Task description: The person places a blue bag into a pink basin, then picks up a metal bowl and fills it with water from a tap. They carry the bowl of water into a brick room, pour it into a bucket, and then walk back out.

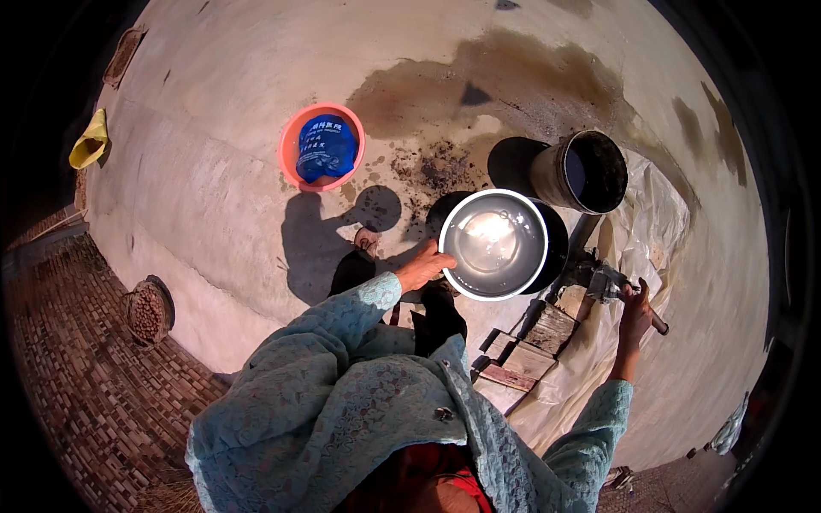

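Pale concrete ground is spreading across the scene, with brick paving bordering it at lower left. Near that edge, a yellow container is lying beyond a woven basket of small round brown pieces. Further right, a pink basin is holding a blue bag. In the middle, the left hand is gripping the near-left rim of a white-rimmed basin, which seems to be holding liquid. Beyond and to its right, a dark-mouthed bucket is standing beside a crumpled plastic sheet. Nearer, wooden pieces are lying together, and at far right the right hand is grasping a dark stick-like handle. Since only one hand is supporting the basin's rim, uneven weight could be tipping it and spilling liquid onto the ground; a careless swing of the handle could be knocking the wooden pieces. Glare is masking the basin's bottom, the basin is covering most of a dark round shape, so I cannot tell whether it is resting there, and the handle's far end is blending into shadow.
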